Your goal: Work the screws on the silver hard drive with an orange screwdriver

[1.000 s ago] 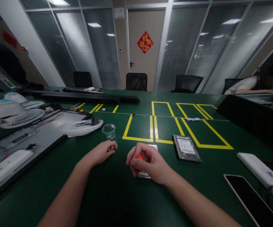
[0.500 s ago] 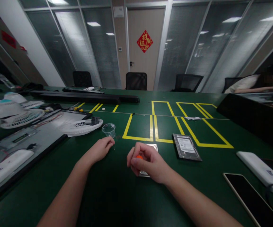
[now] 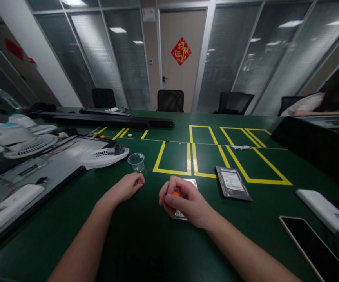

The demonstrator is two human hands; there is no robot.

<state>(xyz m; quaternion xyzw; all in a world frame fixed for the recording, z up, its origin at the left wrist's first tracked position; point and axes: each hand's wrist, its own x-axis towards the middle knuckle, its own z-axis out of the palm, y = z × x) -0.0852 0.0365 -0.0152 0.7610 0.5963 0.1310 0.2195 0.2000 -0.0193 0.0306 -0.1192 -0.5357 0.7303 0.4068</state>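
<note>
One orange object (image 3: pixel 175 194) is clasped in the right hand (image 3: pixel 188 200) over a drive (image 3: pixel 181 215), seemingly for control; whether the left hand (image 3: pixel 129 186), near the cup (image 3: pixel 136 161), grips anything, I cannot tell.

An orange item (image 3: pixel 175 194), its shape hard to tell, shows within the curled right hand (image 3: pixel 185 200); a silvery hard drive (image 3: pixel 191 182) lies flat beneath that hand, partly hidden; a clear cup (image 3: pixel 136 161) stands mouth-up just beyond the left hand (image 3: pixel 126 187).
</note>
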